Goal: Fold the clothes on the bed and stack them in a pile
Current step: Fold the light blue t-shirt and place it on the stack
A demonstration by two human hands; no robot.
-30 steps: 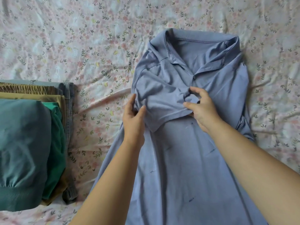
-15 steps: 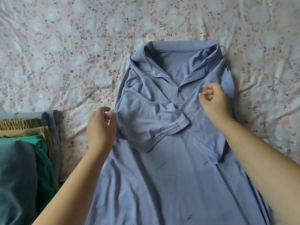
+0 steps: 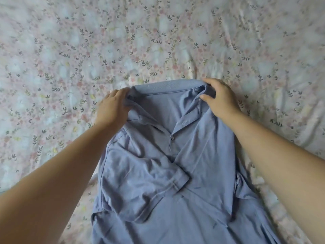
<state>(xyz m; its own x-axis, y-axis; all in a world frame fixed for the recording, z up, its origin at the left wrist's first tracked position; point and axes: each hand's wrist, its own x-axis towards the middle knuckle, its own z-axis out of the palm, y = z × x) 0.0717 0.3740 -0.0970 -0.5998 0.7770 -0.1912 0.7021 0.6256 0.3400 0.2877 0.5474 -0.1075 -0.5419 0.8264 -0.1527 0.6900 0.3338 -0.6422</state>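
At the frame's centre, both hands, left (image 3: 112, 107) and right (image 3: 218, 98), pinch the collar corners of the blue-grey polo shirt (image 3: 175, 173) lying on the floral bed sheet (image 3: 70, 59), likely to fold it downward.

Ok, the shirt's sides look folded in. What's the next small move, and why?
Probably lift the collar end and bring it down over the body, halving the length. The left hand and right hand each grip a collar corner, the sides of the shirt are folded in, and its long body lies flat and unfolded toward the camera.
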